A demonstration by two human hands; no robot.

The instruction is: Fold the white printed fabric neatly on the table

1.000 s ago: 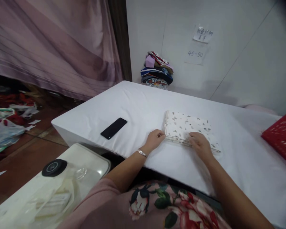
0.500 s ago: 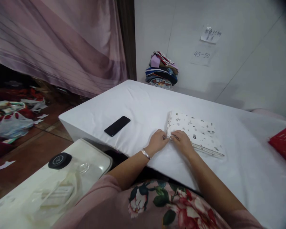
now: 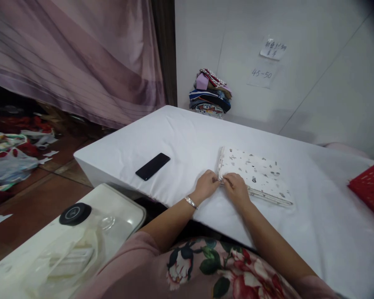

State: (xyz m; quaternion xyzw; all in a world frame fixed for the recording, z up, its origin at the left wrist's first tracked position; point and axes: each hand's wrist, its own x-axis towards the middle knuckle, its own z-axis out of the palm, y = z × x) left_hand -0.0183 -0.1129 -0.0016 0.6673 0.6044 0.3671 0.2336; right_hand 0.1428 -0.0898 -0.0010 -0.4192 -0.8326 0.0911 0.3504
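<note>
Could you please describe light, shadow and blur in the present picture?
Head view: small glare on the white stand; head view: soft shadow on the wall, dark upper right corner; head view: slightly soft, so fine detail is unclear where the left hand and right hand meet the folded cloth.

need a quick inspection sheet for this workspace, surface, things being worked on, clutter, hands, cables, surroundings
Surface: white-covered table, some wrinkles in the cover.
Things being worked on: one folded patterned cloth, lying flat on the table.
Clutter: dark phone on the table, left of the cloth; black round object on the white side surface.
Hands: left hand and right hand close together, fingers at the cloth's near left corner; grip partly hidden.
Cables: nothing seen.
Surroundings: folded fabric stack beyond the far edge; red basket at right, cut off by the frame; curtain at left; plastic bag on the floor.
</note>
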